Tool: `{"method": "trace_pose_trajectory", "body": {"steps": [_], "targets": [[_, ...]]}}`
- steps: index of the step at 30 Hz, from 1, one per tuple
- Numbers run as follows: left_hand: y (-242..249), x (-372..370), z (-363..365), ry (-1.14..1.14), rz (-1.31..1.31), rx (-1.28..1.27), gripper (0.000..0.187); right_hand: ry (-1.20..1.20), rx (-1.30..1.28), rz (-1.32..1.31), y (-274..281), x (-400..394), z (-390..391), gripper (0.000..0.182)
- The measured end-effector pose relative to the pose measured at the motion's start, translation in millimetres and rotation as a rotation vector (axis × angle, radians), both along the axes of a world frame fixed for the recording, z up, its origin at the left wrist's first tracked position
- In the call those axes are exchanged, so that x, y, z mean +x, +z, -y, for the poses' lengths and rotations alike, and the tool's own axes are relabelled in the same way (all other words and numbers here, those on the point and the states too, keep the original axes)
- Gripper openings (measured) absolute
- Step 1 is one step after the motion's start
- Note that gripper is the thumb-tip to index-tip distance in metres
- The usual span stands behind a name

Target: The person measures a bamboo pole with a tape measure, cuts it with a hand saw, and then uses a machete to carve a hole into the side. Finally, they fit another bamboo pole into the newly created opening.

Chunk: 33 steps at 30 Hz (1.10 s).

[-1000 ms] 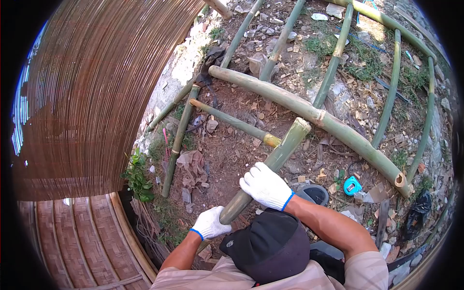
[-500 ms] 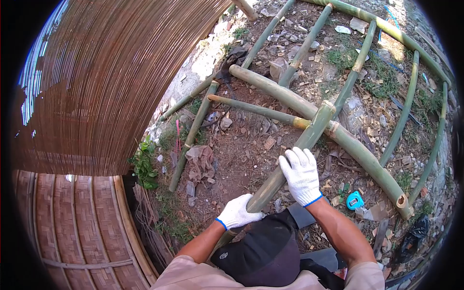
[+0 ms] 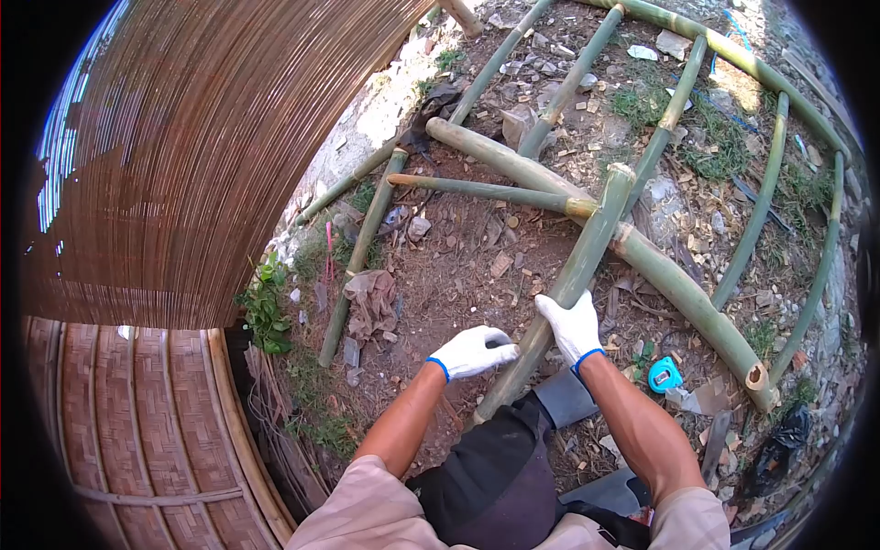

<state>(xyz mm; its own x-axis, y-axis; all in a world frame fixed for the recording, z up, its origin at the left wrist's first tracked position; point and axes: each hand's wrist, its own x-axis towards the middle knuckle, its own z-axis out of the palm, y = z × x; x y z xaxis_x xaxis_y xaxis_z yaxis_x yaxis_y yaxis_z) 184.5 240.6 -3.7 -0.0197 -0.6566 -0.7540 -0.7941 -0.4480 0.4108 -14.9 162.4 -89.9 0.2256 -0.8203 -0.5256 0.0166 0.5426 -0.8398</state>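
Observation:
A green bamboo pole (image 3: 588, 252) runs at a slant up from beside my dark-trousered legs, its upper end overlapping a thicker bamboo pole (image 3: 674, 280) that lies across the ground. My right hand (image 3: 574, 330), in a white knit glove with a blue cuff, grips this slanted pole from its right side, thumb over the top. To the left of the pole, my gloved left hand (image 3: 471, 352) is off it, fingers loosely curved with a gap from the thumb, fingertips close to the bamboo. A thinner bamboo piece (image 3: 486, 190) meets the crossing from the left.
A bamboo frame with several rungs (image 3: 665, 137) spreads over the littered ground at the upper right. A turquoise tape measure (image 3: 665, 375) lies right of my right forearm. On the left are a hanging slatted blind (image 3: 202, 165) and a woven bamboo panel (image 3: 147, 412).
My left hand has let go of the pole and moved up and right. My right hand has shifted to the pole's right side, and the pole now stands steeper in view.

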Motion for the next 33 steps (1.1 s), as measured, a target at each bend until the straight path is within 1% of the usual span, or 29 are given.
{"method": "trace_pose_trajectory", "body": {"steps": [1, 2, 3, 4, 5, 6, 7, 9, 10, 11, 12, 13, 15, 18, 19, 21, 23, 24, 25, 26, 27, 29, 30, 31, 33], "targets": [[-3.5, 17.9, 18.0, 0.208, 0.033, -0.143, 0.066, 0.012, 0.002, -0.019, -5.0, 1.2, -1.2, 0.073], [-14.0, 47.1, 49.1, 0.351, 0.081, -0.196, 0.068, 0.020, 0.003, -0.017, -0.5, -0.8, -2.8, 0.073], [-66.1, 93.7, 77.3, 0.762, -0.179, -0.257, 0.071, 0.024, 0.005, -0.014, 2.5, -2.0, -3.8, 0.074], [-57.8, 101.1, 121.3, 1.035, -0.221, -0.242, 0.083, 0.046, -0.005, -0.023, -1.2, -3.0, -5.3, 0.074], [-71.6, 115.4, 158.2, 1.213, -0.305, -0.291, 0.096, 0.048, -0.022, -0.020, -2.0, -3.0, -6.3, 0.075], [-88.7, 126.0, 191.7, 1.267, -0.389, -0.327, 0.109, 0.055, 0.008, -0.008, -4.3, -2.7, -4.6, 0.076], [-97.6, 123.5, 220.7, 1.402, -0.468, -0.361, 0.097, 0.067, 0.051, 0.001, -5.0, -4.6, -6.8, 0.076], [-98.8, 100.4, 260.5, 1.677, -0.580, -0.337, 0.061, 0.093, 0.059, -0.028, 10.9, -8.8, -2.2, 0.078], [-121.9, 103.5, 273.5, 1.668, -0.595, -0.316, 0.061, 0.108, 0.063, -0.050, 9.8, -8.9, -2.3, 0.080], [-157.3, 116.1, 285.1, 1.744, -0.626, -0.414, 0.050, 0.119, 0.066, -0.068, 12.8, -9.2, -1.3, 0.082], [-178.0, 121.0, 294.3, 1.819, -0.654, -0.515, 0.040, 0.115, 0.048, -0.082, 12.1, -9.2, -1.5, 0.082], [-164.3, 110.7, 288.4, 1.776, -0.660, -0.566, 0.017, 0.111, 0.035, -0.091, 12.8, -9.6, -3.1, 0.083], [-126.9, 92.8, 281.1, 1.734, -0.658, -0.675, 0.014, 0.124, 0.020, -0.125, 21.4, -16.3, -3.8, 0.084], [-62.9, 90.8, 275.8, 1.596, -0.791, -0.793, 0.016, 0.169, -0.049, -0.108, 46.5, -22.2, -5.2, 0.088], [-28.8, 81.8, 275.6, 1.570, -0.762, -0.835, 0.014, 0.173, -0.061, -0.096, 58.1, -25.5, -5.8, 0.088], [32.2, 71.9, 269.6, 1.405, -0.845, -0.932, 0.015, 0.215, -0.107, -0.036, 80.8, -34.1, -11.3, 0.089], [84.0, 70.4, 266.8, 1.341, -0.948, -0.975, 0.016, 0.211, -0.224, 0.015, 96.3, -41.6, -24.8, 0.092], [111.4, 63.1, 262.4, 1.303, -0.987, -0.985, 0.017, 0.221, -0.265, -0.016, 107.3, -45.6, -29.9, 0.091], [142.4, 46.9, 254.9, 1.203, -1.012, -1.016, 0.018, 0.225, -0.312, -0.047, 122.1, -49.3, -34.7, 0.091], [174.9, 30.3, 252.4, 1.158, -1.049, -1.074, 0.019, 0.142, -0.403, -0.021, 134.9, -52.5, -40.0, 0.083], [205.4, 14.1, 248.3, 1.117, -1.082, -1.126, 0.020, 0.129, -0.431, -0.026, 150.6, -57.7, -41.2, 0.083], [268.6, -10.3, 245.4, 1.012, -1.155, -1.193, 0.022, 0.023, -0.661, 0.028, 184.2, -71.8, -38.2, 0.072], [298.1, -23.5, 242.5, 0.893, -1.215, -1.202, 0.024, -0.072, -0.840, 0.018, 198.6, -80.1, -34.6, 0.058], [328.3, -39.2, 236.4, 0.771, -1.273, -1.213, 0.027, -0.086, -0.865, 0.011, 218.6, -93.2, -32.7, 0.058], [387.7, -101.4, 219.0, 0.857, -1.285, -1.299, 0.015, -0.185, -1.062, 0.005, 264.7, -127.6, -29.3, 0.048]]}}
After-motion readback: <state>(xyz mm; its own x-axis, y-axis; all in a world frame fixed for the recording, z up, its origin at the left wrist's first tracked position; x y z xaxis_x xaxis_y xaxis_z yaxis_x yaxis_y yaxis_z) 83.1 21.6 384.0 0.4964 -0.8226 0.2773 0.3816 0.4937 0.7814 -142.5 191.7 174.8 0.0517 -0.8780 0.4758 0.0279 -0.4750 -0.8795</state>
